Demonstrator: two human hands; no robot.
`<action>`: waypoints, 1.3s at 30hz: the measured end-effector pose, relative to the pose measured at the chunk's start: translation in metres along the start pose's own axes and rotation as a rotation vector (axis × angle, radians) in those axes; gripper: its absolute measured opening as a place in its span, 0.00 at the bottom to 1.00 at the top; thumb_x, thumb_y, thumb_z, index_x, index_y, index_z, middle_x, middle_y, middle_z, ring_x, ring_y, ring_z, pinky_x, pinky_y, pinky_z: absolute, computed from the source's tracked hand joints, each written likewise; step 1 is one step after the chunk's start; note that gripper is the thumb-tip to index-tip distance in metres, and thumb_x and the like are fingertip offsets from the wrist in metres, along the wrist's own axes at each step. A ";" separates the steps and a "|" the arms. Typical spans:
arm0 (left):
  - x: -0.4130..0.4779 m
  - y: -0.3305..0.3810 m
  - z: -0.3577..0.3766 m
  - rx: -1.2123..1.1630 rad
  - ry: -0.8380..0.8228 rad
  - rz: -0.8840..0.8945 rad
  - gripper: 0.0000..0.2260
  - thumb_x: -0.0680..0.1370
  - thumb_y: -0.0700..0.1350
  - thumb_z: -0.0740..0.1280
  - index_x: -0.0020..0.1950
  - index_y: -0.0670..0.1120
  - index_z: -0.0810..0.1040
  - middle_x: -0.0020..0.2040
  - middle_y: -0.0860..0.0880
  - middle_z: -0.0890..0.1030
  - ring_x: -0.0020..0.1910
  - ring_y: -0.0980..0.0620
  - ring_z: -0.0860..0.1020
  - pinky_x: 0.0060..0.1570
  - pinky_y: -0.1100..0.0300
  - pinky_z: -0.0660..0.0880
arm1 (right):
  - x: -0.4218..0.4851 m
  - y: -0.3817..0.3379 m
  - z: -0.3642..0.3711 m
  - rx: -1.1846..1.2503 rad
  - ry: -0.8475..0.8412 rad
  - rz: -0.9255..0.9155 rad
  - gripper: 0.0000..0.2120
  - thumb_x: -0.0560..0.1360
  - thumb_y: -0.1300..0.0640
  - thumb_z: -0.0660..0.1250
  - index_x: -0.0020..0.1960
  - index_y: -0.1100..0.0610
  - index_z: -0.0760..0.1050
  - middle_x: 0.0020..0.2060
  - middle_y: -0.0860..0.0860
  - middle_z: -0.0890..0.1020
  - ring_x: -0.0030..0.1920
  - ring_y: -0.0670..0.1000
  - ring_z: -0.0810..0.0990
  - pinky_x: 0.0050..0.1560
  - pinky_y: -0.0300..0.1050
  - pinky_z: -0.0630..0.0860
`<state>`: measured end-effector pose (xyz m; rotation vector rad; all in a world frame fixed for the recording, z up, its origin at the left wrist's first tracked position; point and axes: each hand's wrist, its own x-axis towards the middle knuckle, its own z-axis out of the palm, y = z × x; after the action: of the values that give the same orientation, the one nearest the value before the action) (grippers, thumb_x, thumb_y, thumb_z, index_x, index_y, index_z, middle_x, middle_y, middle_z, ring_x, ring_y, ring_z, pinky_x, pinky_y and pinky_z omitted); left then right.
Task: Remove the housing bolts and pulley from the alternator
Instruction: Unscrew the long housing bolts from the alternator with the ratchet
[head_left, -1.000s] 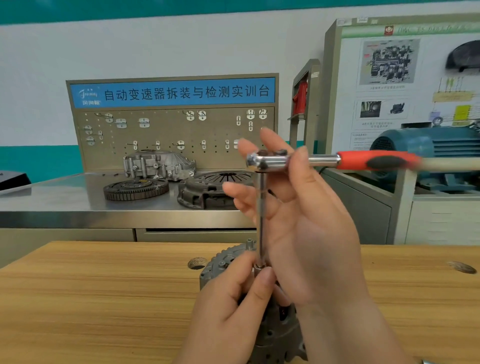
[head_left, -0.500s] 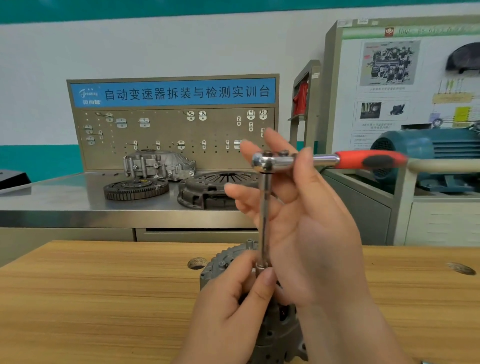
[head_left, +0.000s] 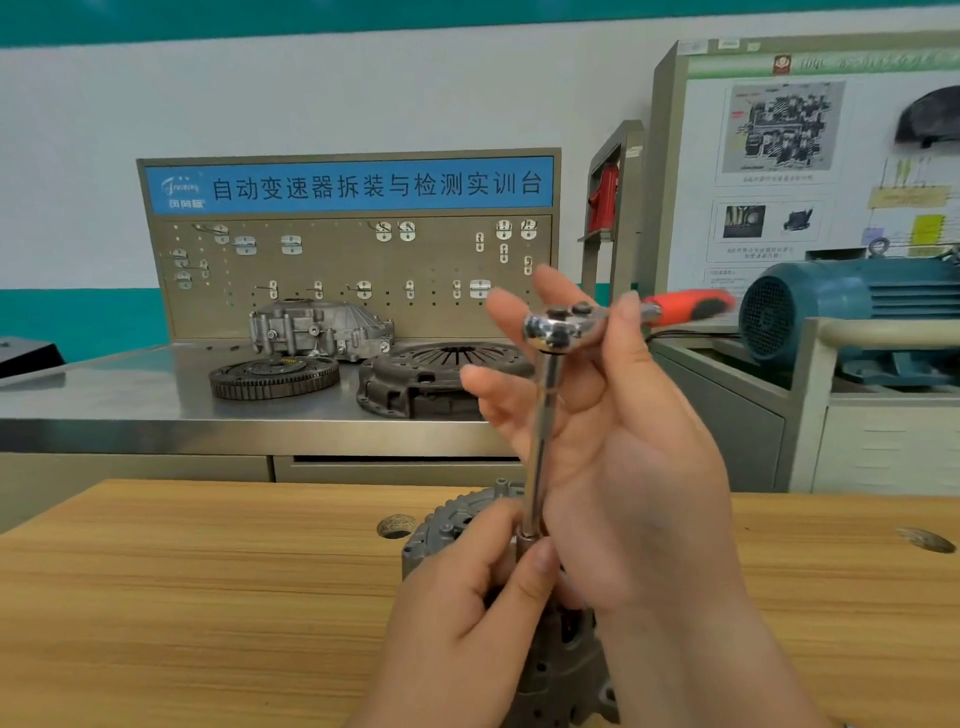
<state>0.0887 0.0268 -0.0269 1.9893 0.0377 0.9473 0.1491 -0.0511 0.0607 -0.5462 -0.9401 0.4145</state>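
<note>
The grey alternator (head_left: 457, 519) stands on the wooden table (head_left: 208, 597), mostly hidden by my hands. A chrome ratchet (head_left: 558, 325) with a red handle (head_left: 685, 306) sits on top of a long extension bar (head_left: 545, 415) that stands upright over the alternator. My left hand (head_left: 457, 623) pinches the socket (head_left: 522, 545) at the bar's lower end between thumb and fingers. My right hand (head_left: 639, 493) holds the ratchet head, thumb over the handle's neck and fingers behind it. The bolt under the socket is hidden.
A round hole (head_left: 395, 525) is in the table left of the alternator. Behind it, a steel bench carries a flywheel (head_left: 274, 376), a clutch cover (head_left: 431, 379) and a housing (head_left: 317, 327) below a pegboard (head_left: 348, 260). A blue motor (head_left: 852, 312) stands at the right.
The ratchet handle has swung from pointing right to pointing back and right, and the head has shifted slightly right. My left hand has stayed on the socket.
</note>
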 end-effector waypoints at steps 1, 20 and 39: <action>0.000 0.000 0.000 -0.006 0.001 0.006 0.15 0.73 0.66 0.60 0.55 0.64 0.77 0.41 0.57 0.84 0.41 0.54 0.81 0.46 0.50 0.79 | 0.000 0.000 0.000 -0.004 0.000 0.007 0.21 0.71 0.43 0.62 0.59 0.53 0.77 0.50 0.51 0.86 0.40 0.51 0.85 0.43 0.41 0.80; 0.001 0.004 -0.003 -0.044 -0.006 -0.023 0.10 0.72 0.61 0.62 0.52 0.69 0.76 0.31 0.61 0.81 0.30 0.65 0.74 0.33 0.73 0.67 | 0.001 0.002 -0.003 -0.191 0.098 -0.111 0.14 0.72 0.46 0.66 0.55 0.44 0.82 0.52 0.42 0.84 0.51 0.45 0.82 0.47 0.43 0.78; 0.002 0.000 -0.002 -0.092 -0.012 -0.026 0.14 0.70 0.63 0.61 0.51 0.61 0.78 0.34 0.57 0.83 0.30 0.62 0.74 0.34 0.65 0.70 | 0.001 0.001 0.000 -0.131 -0.041 -0.078 0.14 0.73 0.50 0.63 0.56 0.47 0.81 0.55 0.45 0.84 0.50 0.49 0.83 0.46 0.42 0.77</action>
<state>0.0891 0.0289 -0.0246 1.9054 0.0135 0.9046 0.1492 -0.0501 0.0610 -0.6204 -1.0292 0.2964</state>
